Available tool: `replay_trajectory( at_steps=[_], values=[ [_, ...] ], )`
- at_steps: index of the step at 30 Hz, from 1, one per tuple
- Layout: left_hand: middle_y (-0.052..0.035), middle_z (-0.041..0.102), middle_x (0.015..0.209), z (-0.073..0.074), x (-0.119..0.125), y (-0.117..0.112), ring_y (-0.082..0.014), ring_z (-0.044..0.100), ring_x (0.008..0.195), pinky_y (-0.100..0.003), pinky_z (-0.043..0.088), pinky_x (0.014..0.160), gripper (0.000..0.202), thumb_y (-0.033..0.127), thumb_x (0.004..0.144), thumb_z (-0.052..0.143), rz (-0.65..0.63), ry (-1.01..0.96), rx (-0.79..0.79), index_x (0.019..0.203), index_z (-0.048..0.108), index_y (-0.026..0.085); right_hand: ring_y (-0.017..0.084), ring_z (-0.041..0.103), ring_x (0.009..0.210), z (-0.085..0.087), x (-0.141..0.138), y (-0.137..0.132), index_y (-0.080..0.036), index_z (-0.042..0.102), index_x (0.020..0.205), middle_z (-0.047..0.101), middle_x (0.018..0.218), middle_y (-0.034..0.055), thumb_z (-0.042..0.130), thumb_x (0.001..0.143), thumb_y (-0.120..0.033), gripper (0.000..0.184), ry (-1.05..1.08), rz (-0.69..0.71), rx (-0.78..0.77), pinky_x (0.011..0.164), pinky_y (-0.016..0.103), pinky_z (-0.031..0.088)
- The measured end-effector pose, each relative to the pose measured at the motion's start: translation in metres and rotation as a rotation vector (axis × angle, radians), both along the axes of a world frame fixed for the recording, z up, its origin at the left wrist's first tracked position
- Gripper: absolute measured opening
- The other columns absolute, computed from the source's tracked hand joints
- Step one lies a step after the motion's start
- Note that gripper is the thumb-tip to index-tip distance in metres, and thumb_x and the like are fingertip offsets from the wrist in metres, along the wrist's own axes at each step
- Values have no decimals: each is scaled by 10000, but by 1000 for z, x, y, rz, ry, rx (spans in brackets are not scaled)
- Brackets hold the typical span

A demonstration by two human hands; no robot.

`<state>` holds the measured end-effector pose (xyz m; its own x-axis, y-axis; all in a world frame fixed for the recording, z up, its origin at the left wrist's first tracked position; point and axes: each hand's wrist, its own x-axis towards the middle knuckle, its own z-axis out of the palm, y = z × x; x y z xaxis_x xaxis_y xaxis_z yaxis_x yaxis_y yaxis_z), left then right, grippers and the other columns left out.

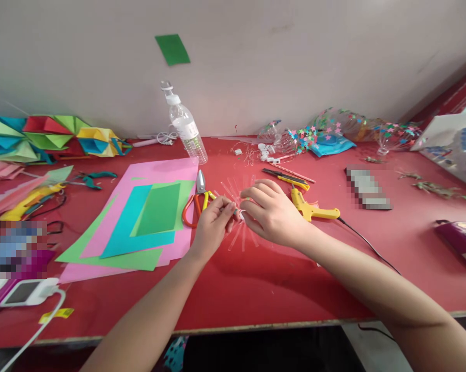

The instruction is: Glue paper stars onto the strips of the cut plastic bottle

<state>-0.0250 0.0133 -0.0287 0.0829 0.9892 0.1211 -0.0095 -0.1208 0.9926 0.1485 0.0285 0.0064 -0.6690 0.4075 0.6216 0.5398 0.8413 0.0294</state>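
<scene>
One red desk (279, 294) spans frame; paper sheets (150, 222) left of centre. Burst of clear strips (244, 238) at frame centre, below both hands; strips radiate, no single long axis. Right hand (274, 212) arches over its right side, fingers curled, grip hidden, can't tell if holding. Left hand (217, 217), seemingly nearer burst's middle, pinches small piece (236, 211), unidentifiable, just beside right hand.
</scene>
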Motion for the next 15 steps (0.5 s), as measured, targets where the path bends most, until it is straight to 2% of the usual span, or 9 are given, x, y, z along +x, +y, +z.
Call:
replay_trajectory(
  at_steps=[9, 15],
  values=[
    [57, 492, 507, -1, 1, -1, -76, 435, 436, -199, 349, 450, 315, 464, 910, 543, -20, 69, 14, 738, 486, 206, 201, 518, 855, 1, 1, 0, -173, 599, 839, 639, 947, 100, 440, 936, -182, 187, 0, -1, -5, 897, 395, 426],
    [66, 458, 486, 1, 1, -1, -76, 418, 413, -204, 334, 426, 352, 503, 860, 601, 17, 59, 36, 710, 488, 205, 198, 514, 852, 2, 1, 0, -179, 596, 826, 635, 941, 96, 423, 943, -182, 209, -2, -4, -1, 903, 391, 426]
  ],
)
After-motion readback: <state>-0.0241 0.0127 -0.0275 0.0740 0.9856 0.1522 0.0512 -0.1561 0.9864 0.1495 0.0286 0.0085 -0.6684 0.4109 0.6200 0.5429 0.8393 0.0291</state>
